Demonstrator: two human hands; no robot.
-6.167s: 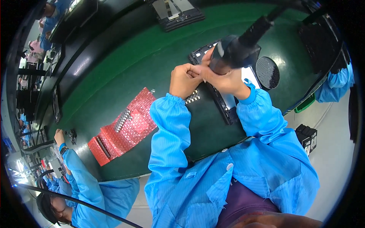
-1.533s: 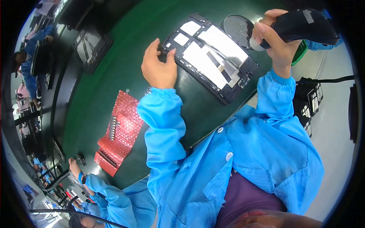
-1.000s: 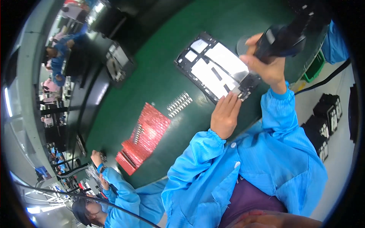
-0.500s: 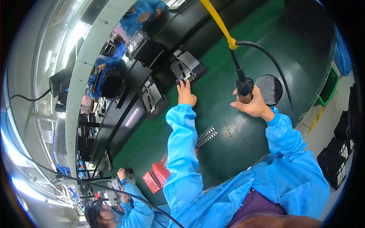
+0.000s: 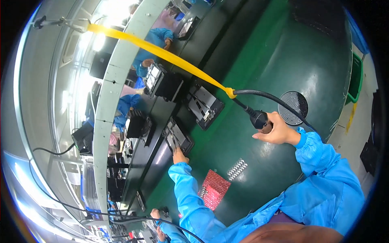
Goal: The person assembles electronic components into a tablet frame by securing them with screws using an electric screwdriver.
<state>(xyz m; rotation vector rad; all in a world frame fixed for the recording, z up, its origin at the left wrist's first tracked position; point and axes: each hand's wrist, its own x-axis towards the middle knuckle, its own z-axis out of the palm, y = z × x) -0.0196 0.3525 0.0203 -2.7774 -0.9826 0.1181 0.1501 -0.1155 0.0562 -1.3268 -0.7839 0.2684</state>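
In my right hand (image 5: 279,131) is a dark electric screwdriver (image 5: 261,121), its thumb and fingers wrapped round the body. A black cable and a yellow strap (image 5: 170,56) run up from the tool's top; the working tip is hidden. My left hand (image 5: 179,156) reaches forward with fingers stretched onto the near part of a flat black-framed device with a grey panel (image 5: 178,135). A similar device (image 5: 204,107) lies farther off, between the two hands. Beside the right hand sits a round dish of small parts (image 5: 292,107).
Red bubble wrap (image 5: 216,188) and a strip of small metal parts (image 5: 237,169) lie on the green table (image 5: 259,162). A dark conveyor line runs along the far left, with co-workers in blue beyond it. A green bin (image 5: 355,79) stands past the table's right edge.
My left hand has left the farther device and moved to the one on the left. The whole view has shifted. My right hand still grips the screwdriver.
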